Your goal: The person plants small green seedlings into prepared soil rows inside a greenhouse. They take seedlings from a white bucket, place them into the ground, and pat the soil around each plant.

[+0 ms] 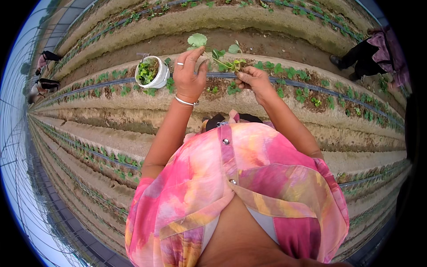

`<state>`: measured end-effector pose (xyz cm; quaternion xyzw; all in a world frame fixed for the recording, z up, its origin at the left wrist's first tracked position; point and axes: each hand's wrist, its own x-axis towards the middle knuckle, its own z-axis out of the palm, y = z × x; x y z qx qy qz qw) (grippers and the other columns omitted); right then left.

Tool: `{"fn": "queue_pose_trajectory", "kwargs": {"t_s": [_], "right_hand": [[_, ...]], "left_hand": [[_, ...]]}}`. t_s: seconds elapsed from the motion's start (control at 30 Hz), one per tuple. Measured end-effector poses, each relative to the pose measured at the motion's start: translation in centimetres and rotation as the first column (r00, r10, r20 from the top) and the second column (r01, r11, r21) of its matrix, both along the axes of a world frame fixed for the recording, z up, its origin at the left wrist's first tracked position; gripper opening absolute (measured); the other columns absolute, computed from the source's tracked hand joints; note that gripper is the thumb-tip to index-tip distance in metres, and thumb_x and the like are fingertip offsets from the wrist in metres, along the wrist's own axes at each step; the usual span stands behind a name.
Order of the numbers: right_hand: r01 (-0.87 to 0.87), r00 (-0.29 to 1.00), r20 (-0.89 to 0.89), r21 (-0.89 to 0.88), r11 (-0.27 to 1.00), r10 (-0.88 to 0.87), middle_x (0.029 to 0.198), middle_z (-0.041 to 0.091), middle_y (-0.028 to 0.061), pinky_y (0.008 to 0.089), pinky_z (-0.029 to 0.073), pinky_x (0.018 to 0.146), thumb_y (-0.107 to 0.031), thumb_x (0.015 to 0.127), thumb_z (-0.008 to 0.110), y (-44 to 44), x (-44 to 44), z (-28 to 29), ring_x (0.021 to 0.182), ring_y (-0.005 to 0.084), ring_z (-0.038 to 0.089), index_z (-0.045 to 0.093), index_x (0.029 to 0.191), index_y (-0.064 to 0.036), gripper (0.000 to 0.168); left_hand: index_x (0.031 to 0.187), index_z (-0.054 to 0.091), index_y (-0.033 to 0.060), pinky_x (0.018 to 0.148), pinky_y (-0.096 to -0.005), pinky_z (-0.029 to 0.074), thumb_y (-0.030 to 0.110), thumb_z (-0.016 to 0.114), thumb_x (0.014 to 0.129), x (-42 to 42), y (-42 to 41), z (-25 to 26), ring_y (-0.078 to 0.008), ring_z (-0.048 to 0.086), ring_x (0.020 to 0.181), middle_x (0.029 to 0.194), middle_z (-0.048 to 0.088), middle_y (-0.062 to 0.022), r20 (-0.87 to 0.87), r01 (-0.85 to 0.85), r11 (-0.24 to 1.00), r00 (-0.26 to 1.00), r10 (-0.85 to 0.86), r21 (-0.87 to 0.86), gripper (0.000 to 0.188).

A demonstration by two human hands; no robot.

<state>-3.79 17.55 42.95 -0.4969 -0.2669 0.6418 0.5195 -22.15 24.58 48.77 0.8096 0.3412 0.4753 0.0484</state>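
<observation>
My right hand (pixel 254 81) grips the base of a small leafy plant, probably a strawberry seedling (pixel 227 64), above the raised soil bed. Its stems and leaves spread up and to the left. My left hand (pixel 190 74), with a ring and a bracelet, is raised left of the plant, its fingertips near a large round leaf (pixel 197 40); whether they pinch the leaf or its stalk is hard to tell. Left of that hand, a white plastic bucket (pixel 161 75) holding green leaves and brown plant matter stands tilted on the bed. A dark drip irrigation hose (pixel 293 82) runs beneath both hands.
Rows of small green plants (pixel 302 94) line the bed along the hose. A soil furrow (pixel 267 43) lies beyond it, then another raised bed (pixel 186 20). One person (pixel 370 55) stands at the upper right; two people (pixel 45 83) bend at the far left.
</observation>
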Motion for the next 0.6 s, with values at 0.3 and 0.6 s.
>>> {"fn": "queue_pose_trajectory", "kwargs": {"t_s": [0.3,0.6], "right_hand": [[0.017,0.998,0.062,0.128,0.992,-0.025,0.075,0.059,0.0032,0.0218,0.044,0.056,-0.011,0.081,0.056,0.3,-1.0,0.0,0.063,0.0088,0.054,0.058,0.091,0.0,0.014],[-0.216,0.973,0.095,0.057,0.975,0.21,0.07,0.058,0.0006,0.0216,0.043,0.056,-0.013,0.081,0.057,0.1,-0.2,-0.2,0.061,0.0073,0.052,0.06,0.091,-0.001,0.016]], "left_hand": [[0.095,0.058,-0.0008,0.056,-0.0209,0.042,0.014,0.063,0.077,3.1,-2.2,-3.6,-0.0086,0.053,0.067,0.073,0.058,-0.0007,0.554,0.56,0.022,0.811,0.188,-0.828,0.024],[0.09,0.059,0.0038,0.053,-0.0225,0.042,0.014,0.064,0.077,3.1,-0.4,-4.8,-0.0101,0.054,0.063,0.077,0.059,-0.0018,0.634,0.677,-0.083,0.72,0.282,-0.731,0.017]]}}
